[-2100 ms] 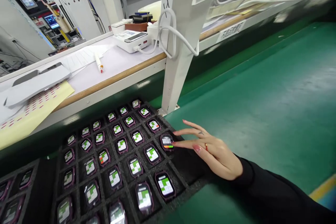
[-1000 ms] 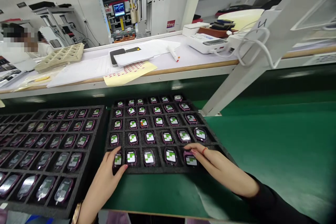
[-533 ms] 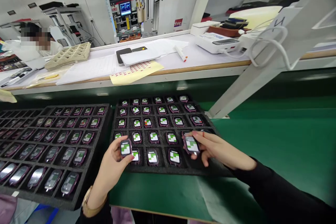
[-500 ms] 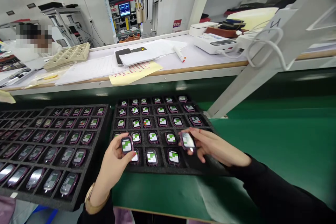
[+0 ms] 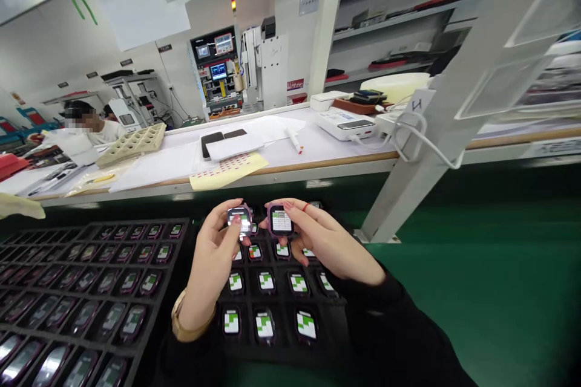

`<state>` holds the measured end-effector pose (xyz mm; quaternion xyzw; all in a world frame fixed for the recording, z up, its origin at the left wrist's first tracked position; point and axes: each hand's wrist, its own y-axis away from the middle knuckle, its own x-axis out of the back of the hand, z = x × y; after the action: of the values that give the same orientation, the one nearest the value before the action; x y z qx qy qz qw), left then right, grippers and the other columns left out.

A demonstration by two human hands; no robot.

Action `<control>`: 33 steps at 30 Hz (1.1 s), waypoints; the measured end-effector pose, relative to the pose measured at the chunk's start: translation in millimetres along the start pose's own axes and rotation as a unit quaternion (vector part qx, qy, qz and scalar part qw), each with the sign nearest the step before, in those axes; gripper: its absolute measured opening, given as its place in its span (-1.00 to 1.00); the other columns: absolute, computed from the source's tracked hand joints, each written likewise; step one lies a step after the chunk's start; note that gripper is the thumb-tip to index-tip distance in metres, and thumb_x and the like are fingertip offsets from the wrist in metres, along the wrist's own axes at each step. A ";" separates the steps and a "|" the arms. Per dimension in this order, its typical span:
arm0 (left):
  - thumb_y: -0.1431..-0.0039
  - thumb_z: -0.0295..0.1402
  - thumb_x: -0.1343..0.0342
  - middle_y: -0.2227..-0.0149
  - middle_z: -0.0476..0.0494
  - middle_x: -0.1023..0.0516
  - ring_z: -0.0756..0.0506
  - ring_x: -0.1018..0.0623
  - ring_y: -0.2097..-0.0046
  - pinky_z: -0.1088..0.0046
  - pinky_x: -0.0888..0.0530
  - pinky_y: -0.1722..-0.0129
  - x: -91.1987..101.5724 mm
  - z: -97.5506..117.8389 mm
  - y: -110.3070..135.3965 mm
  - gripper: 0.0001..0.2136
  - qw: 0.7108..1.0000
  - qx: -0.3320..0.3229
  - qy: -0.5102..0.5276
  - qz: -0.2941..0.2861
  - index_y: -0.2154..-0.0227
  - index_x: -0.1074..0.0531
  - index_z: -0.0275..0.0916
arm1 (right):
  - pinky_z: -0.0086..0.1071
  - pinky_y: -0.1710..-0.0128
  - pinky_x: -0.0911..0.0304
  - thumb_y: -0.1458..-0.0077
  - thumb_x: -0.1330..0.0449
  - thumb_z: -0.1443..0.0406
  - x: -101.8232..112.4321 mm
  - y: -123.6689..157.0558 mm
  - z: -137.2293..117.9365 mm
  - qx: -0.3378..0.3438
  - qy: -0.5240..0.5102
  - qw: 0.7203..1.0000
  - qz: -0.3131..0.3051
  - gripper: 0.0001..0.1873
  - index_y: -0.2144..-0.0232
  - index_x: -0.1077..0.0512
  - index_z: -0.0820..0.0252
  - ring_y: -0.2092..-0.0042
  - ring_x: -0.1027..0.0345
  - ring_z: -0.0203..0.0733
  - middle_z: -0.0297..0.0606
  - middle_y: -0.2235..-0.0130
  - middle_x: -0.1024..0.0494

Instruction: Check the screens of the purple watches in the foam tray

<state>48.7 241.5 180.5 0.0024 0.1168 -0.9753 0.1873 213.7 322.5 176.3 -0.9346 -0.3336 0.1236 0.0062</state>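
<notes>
My left hand (image 5: 216,248) is closed on a purple-framed smartwatch (image 5: 239,222), its thumb lying over the lit screen. Beside it, my right hand (image 5: 318,233) pinches a second purple smartwatch (image 5: 281,221) by its right edge; that screen shows a white table with a green strip. Both watches are held up, a small gap apart, above a black foam tray (image 5: 284,301). Several smartwatches with green-and-white screens lie in its compartments, such as a watch (image 5: 264,325) in the front row. My hands and sleeves hide part of the tray.
Another foam tray (image 5: 152,308) of watches sits on the left. Behind, a raised shelf holds papers, a black phone (image 5: 211,145), a marker (image 5: 295,140), an egg-carton-like tray (image 5: 131,145) and a white device (image 5: 347,125). A slanted post (image 5: 394,193) stands right. A person (image 5: 97,124) sits far left.
Both hands have moved to the tray's far side and closer together, each with a watch. The right-hand watch now displays a table. The camera view has tilted up.
</notes>
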 end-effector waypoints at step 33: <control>-0.24 -0.19 -0.19 0.14 -0.04 -0.56 0.14 -0.38 0.50 0.63 -0.48 0.43 -5.9 2.1 -10.2 -0.77 0.998 -0.005 -0.014 -0.060 0.07 -0.51 -0.06 | -0.56 0.69 -0.13 -0.17 -0.21 0.04 7.4 -11.8 -7.6 0.038 0.110 0.993 -0.007 -0.48 -0.02 -0.31 0.30 0.62 -0.18 -0.38 -0.37 0.45 -0.41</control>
<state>50.6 252.4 185.2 -0.0194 0.1184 -0.9842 0.1303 213.7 336.8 183.1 -0.9393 -0.3322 0.0331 0.0791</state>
